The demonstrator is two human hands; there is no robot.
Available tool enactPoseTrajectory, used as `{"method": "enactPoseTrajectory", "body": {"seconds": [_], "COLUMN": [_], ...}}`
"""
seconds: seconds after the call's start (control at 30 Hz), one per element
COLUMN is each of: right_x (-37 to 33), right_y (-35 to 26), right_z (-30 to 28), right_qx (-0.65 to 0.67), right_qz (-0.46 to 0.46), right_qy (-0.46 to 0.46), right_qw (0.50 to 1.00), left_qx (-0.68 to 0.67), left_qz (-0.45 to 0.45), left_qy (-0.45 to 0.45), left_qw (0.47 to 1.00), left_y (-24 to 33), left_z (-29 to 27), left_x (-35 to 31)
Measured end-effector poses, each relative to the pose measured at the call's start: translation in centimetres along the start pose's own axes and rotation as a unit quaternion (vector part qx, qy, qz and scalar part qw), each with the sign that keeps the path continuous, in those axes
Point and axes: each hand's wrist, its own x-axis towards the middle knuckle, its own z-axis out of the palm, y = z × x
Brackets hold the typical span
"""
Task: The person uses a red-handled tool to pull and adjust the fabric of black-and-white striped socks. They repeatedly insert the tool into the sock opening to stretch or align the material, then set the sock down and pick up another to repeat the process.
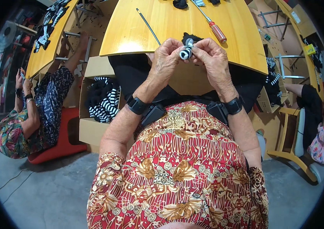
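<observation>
Between my two hands is a small rolled piece of black-and-white striped fabric (186, 54), its round end facing me and a grey part showing behind it. My left hand (168, 53) pinches it from the left with thumb and fingers. From the right, my right hand (211, 54) pinches its other side. Both are just above the near edge of the yellow table (131, 34). Black fabric (191, 37) lies right behind the fingers. A screwdriver with a red handle (217, 32) rests beyond my right hand, and a thin dark rod (148, 25) beyond my left.
An open cardboard box (89, 129) of striped fabric pieces (106, 100) stands at my left; another box (263, 101) is at my right. A person (28, 122) sits on a red chair (61, 133) at the left, another person (314, 110) at the right. Dark pieces (180, 4) lie at the far table.
</observation>
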Motion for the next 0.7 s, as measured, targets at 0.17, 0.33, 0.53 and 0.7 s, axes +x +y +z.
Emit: {"method": "enactPoseTrajectory", "body": {"seconds": [0.17,0.33,0.53,0.7], "right_x": [0.2,0.6,0.8,0.1], "right_y": [0.5,2.1,0.9,-0.4], "right_z": [0.1,-0.9,-1.0,0.2], "right_qx": [0.010,0.177,0.162,0.169], "right_qz": [0.045,0.117,0.087,0.085], "right_qy": [0.000,-0.025,-0.013,-0.022], "right_qw": [0.999,0.977,0.983,0.982], "left_qx": [-0.090,-0.237,-0.183,-0.116], "left_qz": [-0.041,-0.084,-0.096,-0.033], "left_qy": [0.066,-0.010,-0.039,0.009], "left_qw": [0.993,0.968,0.978,0.993], "left_y": [0.2,-1.5,-0.3,0.4], "left_z": [0.3,-0.8,-0.5,-0.1], "left_x": [-0.1,0.3,-0.4,-0.5]}}
